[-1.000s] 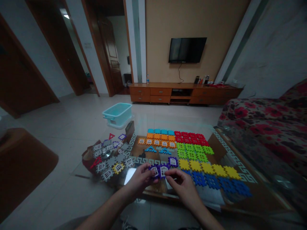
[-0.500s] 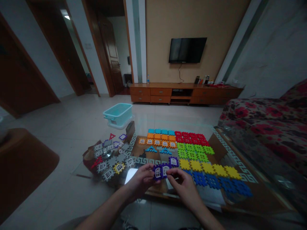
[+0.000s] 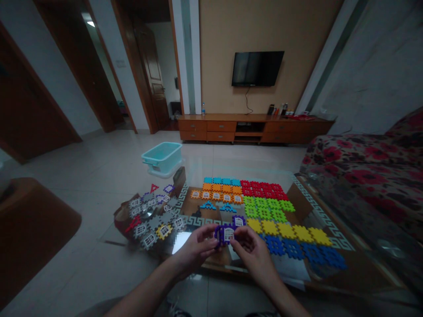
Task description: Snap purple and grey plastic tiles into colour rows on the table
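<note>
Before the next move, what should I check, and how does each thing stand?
1. Left hand gripping the left purple tile: ok.
2. Right hand gripping the right purple tile: ok.
3. Both held tiles facing the same way: not ok, the left one is angled.
4. Held tiles fully locked together: cannot tell.
5. Yellow tiles in a row: ok.
6. Grey tiles in a tidy row: not ok, they lie jumbled.

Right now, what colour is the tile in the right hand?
Purple tile with a white window, clearest in the head view.
</note>
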Tool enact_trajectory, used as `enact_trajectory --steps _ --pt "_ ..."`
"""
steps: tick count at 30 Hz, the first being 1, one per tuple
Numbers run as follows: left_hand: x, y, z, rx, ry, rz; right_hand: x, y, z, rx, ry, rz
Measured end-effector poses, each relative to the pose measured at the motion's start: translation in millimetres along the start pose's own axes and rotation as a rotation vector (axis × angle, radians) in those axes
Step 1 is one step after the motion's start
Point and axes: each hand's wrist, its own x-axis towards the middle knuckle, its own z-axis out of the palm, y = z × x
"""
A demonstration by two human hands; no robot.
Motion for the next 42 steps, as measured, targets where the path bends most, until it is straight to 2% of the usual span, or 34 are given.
enact_trajectory --steps 3,6,9,11,13,16,18,25,34,42 --pt "3.4 -4.4 -3.5 0.138 0.038 0.04 -0.7 -2.0 1.9 0.028 0.002 0.004" --pt "7.0 -8.9 -11.2 0.383 0.143 0.109 -0.6 -1.9 2.6 0.008 0.015 0.006" --pt "8.3 -10.5 -18.4 0.738 0.253 0.324 0.0 1.6 2.2 -0.031 0.044 0.007" --pt "8.1 -10.3 -20.0 0.849 0.274 0.438 0.6 4.3 1.8 -0.049 0.059 0.005" --pt "8.0 -10.1 -18.9 0.791 0.248 0.411 1.1 6.1 1.5 -0.054 0.066 0.004" --pt "8.3 -10.9 -15.1 0.552 0.214 0.263 1.3 6.3 1.7 -0.034 0.068 0.007" --pt "8.9 -11.7 -12.6 0.436 0.232 0.193 1.2 5.8 2.1 -0.006 0.068 0.014" --pt "10.7 -8.0 -1.4 0.111 0.272 0.127 1.8 3.0 2.3 0.081 0.087 0.039" --pt "9.3 -9.3 -0.4 0.138 0.326 0.041 -1.1 -12.0 7.1 0.177 0.074 0.053" --pt "5.8 -7.3 6.1 0.05 0.261 -0.035 -4.1 -8.6 7.6 0.178 -0.019 0.067"
